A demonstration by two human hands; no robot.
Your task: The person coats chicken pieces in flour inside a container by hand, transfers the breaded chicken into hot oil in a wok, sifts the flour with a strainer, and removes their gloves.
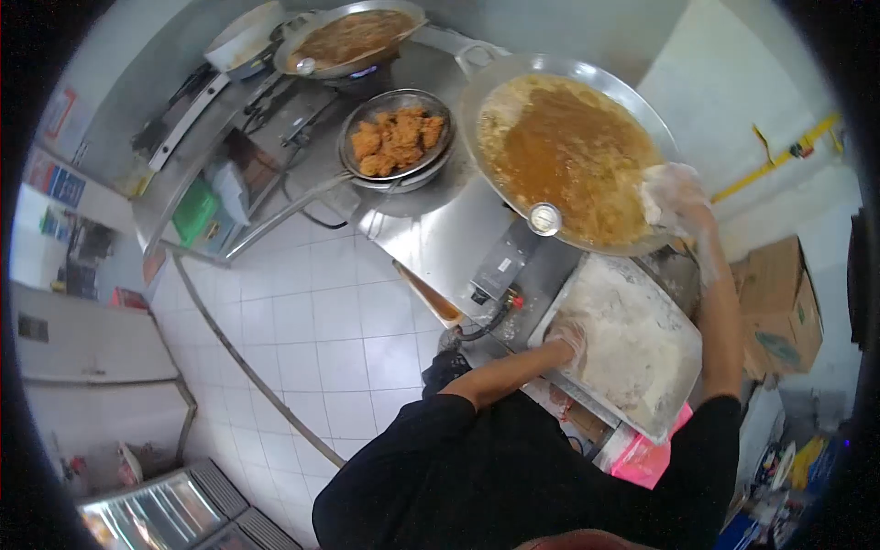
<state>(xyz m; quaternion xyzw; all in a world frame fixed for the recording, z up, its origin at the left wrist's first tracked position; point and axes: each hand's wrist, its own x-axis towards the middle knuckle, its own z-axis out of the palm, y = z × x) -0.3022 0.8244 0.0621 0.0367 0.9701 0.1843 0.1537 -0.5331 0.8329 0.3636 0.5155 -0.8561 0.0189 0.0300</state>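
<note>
My right hand (676, 197), in a clear, floury glove, is over the right rim of a large wok (577, 151) of bubbling oil. It holds a flour-coated piece (656, 194) at the oil's edge. My left hand (570, 343), also gloved, rests at the left side of a metal tray of white flour (632, 339); its fingers are partly sunk in the flour and I cannot make out whether they hold anything. A round thermometer (544, 219) sits on the wok's near rim.
Fried chicken (396, 140) lies in a strainer (440, 158) left of the wok. Behind it stands a second wok (356, 41) of oil. A cardboard box (775, 307) is at the right, below a yellow pipe (779, 165). A gas hose (490, 327) runs by the stove.
</note>
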